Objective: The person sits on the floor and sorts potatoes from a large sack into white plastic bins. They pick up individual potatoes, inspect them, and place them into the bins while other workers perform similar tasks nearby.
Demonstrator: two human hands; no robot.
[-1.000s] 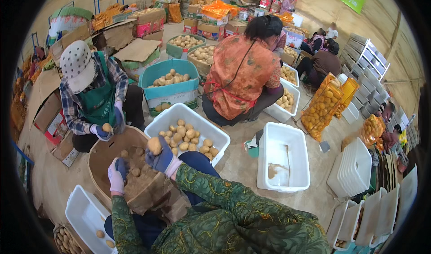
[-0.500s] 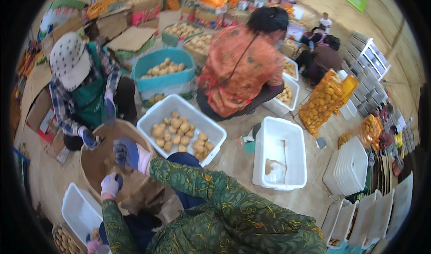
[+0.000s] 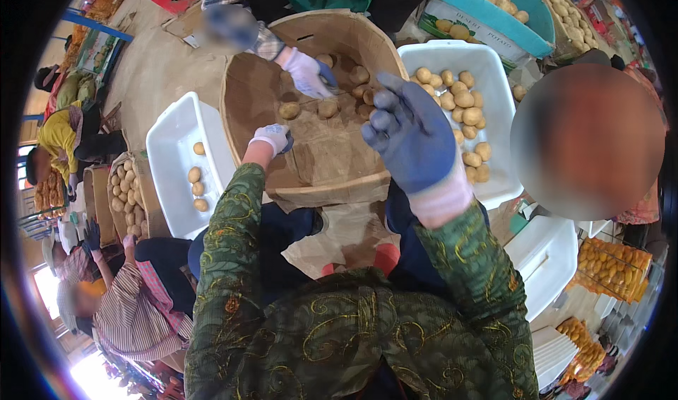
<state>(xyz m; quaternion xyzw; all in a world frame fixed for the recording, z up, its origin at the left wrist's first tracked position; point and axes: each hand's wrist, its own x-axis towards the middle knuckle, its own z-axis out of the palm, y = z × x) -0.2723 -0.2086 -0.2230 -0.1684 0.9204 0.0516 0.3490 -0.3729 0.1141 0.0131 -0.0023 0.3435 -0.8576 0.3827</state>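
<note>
My left hand [image 3: 272, 140], in a white glove with blue fingertips, is over the near left part of a large open cardboard box [image 3: 318, 190]. Its fingers are curled; whatever they may hold is hidden. Raised at the box's right side is my right hand [image 3: 418, 142], in a blue-coated glove. Its fingers are apart and slightly bent, with nothing visible in them. Several potatoes [image 3: 328, 108] lie on the box's bottom, some partly behind my right hand. From the far side, a co-worker's gloved hand [image 3: 309, 73] reaches down among them.
To the right of the box stands a white tub [image 3: 505, 110] of potatoes; to its left, a white tub [image 3: 161, 156] with a few. A turquoise crate [image 3: 487, 17] of potatoes is at the far right. Another white tub [image 3: 547, 259] sits nearer right. People sit on both sides.
The view has turned, bringing the box to the middle. The co-worker's hand now reaches deep into the box. My right hand stays raised, my left stays curled over the box.
</note>
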